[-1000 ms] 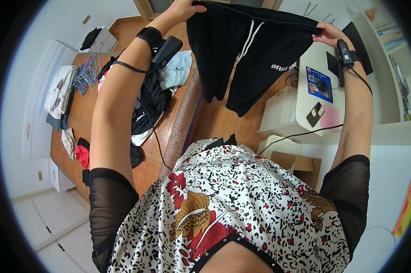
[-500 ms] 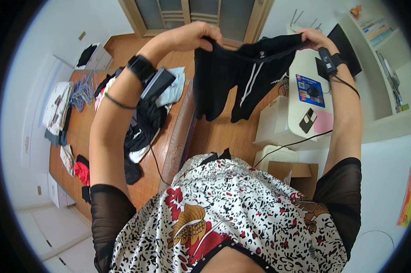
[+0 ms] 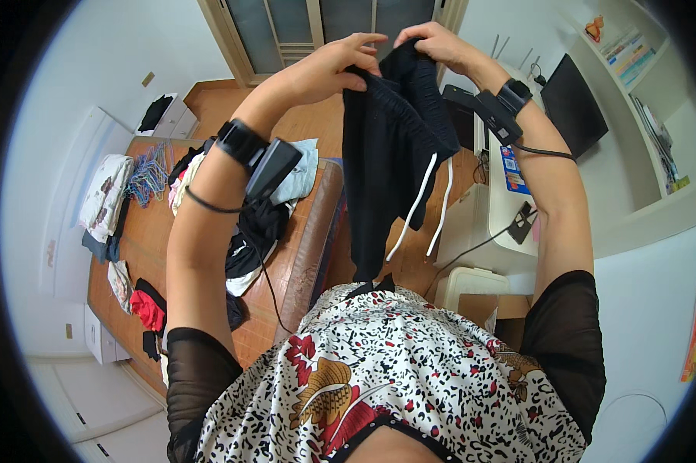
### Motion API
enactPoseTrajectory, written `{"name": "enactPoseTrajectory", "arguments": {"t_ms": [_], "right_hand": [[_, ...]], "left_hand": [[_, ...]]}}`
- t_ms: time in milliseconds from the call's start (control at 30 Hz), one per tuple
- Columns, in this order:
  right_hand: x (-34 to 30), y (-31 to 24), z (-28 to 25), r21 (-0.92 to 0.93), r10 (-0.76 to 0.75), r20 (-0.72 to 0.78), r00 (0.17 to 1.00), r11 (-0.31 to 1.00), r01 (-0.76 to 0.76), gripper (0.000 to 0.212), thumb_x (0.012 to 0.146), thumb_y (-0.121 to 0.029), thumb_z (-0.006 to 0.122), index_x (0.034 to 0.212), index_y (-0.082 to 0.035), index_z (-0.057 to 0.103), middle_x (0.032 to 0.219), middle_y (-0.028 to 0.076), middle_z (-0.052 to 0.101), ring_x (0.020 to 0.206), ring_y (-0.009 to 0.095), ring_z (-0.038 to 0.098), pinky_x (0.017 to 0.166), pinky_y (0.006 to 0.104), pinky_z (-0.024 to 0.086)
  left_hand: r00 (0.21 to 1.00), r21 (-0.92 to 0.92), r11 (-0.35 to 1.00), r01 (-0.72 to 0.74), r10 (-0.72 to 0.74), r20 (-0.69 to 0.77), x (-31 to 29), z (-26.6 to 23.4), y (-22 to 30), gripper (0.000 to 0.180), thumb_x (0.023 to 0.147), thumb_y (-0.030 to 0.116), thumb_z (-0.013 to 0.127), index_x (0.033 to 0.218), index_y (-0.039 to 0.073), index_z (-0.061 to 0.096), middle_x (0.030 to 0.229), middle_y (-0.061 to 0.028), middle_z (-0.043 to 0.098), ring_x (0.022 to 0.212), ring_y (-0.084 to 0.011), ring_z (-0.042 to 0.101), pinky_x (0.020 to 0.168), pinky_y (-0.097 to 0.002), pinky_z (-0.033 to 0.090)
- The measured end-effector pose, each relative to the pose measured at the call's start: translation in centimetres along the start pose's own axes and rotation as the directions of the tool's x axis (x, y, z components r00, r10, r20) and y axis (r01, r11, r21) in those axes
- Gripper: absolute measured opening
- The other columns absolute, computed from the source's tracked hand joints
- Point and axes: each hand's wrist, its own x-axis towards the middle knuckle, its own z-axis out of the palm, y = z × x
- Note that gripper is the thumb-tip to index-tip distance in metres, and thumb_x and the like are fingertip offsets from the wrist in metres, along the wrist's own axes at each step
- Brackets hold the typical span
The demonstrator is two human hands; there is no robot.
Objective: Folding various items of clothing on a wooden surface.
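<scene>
"What has moved?"

"Right hand (image 3: 438, 48) and left hand (image 3: 352, 69) have drawn close together since half a second ago. The black drawstring pants (image 3: 375, 170), stretched wide between them then, now hang bunched."

"How are the fingers?"

"Left thumb and fingers pinch the waistband (image 3: 409, 108), the index finger reaching out loose. Right fingers bend down, pinching its other end. Both arms are raised, elbows bent, forearms angled inward."

"Where do the pants hang?"

"Before the torso, above the wooden floor (image 3: 457, 189), between the bed (image 3: 147, 241) and the desk (image 3: 502, 208)."

"Any containers?"

"One open cardboard box (image 3: 510, 306), partly behind the right sleeve (image 3: 567, 324); I can't tell what's inside. Just beside it, a cream bin (image 3: 467, 282). Books (image 3: 631, 58) fill part of the wall shelf (image 3: 687, 127)."

"Anything else different?"

"The white drawcords (image 3: 415, 208) lay side by side; now their ends dangle apart."
</scene>
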Motion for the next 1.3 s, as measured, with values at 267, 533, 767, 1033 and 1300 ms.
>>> {"name": "enactPoseTrajectory", "arguments": {"t_ms": [267,533,767,1033,1300], "right_hand": [[-3.4,9.5,-3.7,0.420,0.478,-0.201,0.855,0.830,-0.365,0.021,0.076,0.005,0.045,0.083,0.001,0.065,0.073,0.005,0.059,0.062,0.018,0.057,0.054,0.0336,0.050],[-6.4,7.2,-1.5,0.311,0.365,0.118,0.924,0.870,-0.383,0.045,0.090,-0.048,0.057,0.084,-0.004,0.062,0.078,0.004,0.056,0.073,0.018,0.057,0.061,0.0336,0.049],[-5.8,-0.1,5.8,-0.485,-0.135,0.102,0.986,0.858,0.168,0.084,0.065,-0.065,0.079,0.112,0.003,0.063,0.107,0.022,0.067,0.107,0.033,0.062,0.092,0.0410,0.048],[-4.9,-1.7,10.8,0.456,0.018,0.171,0.985,0.885,-0.095,0.034,0.077,-0.011,0.081,0.105,0.003,0.069,0.099,0.004,0.071,0.090,0.013,0.065,0.087,0.0264,0.050],[-5.2,0.0,8.1,0.329,0.064,0.625,0.778,0.882,-0.337,0.025,0.072,-0.023,0.085,0.082,-0.006,0.070,0.076,-0.002,0.067,0.068,0.007,0.058,0.067,0.0210,0.046]], "left_hand": [[0.891,-0.299,0.854,0.426,-0.454,-0.030,-7.4,-2.7,-1.5,0.019,0.088,-0.005,0.056,0.106,0.001,0.059,0.095,-0.0002,0.059,0.094,-0.0114,0.053,0.088,-0.0264,0.042],[0.785,-0.329,0.793,0.513,-0.588,-0.195,-8.1,-5.2,-6.2,0.009,0.094,0.002,0.054,0.102,0.002,0.059,0.089,-0.0004,0.057,0.086,-0.0102,0.052,0.083,-0.0247,0.043],[0.848,-0.641,0.633,0.435,-0.528,0.054,-4.1,-3.9,-2.6,0.011,0.093,0.004,0.059,0.101,-0.001,0.064,0.089,-0.0042,0.063,0.081,-0.0137,0.060,0.083,-0.0248,0.051],[0.855,-0.763,0.464,0.451,-0.471,0.218,-3.2,-4.1,-1.0,0.012,0.093,0.004,0.058,0.100,-0.004,0.065,0.086,-0.0048,0.066,0.076,-0.0132,0.062,0.080,-0.0234,0.052],[0.855,-0.788,0.388,0.478,-0.410,0.317,-6.5,-4.3,-3.9,0.014,0.090,0.006,0.065,0.100,-0.003,0.065,0.088,-0.0041,0.066,0.078,-0.0134,0.063,0.084,-0.0237,0.052]]}}
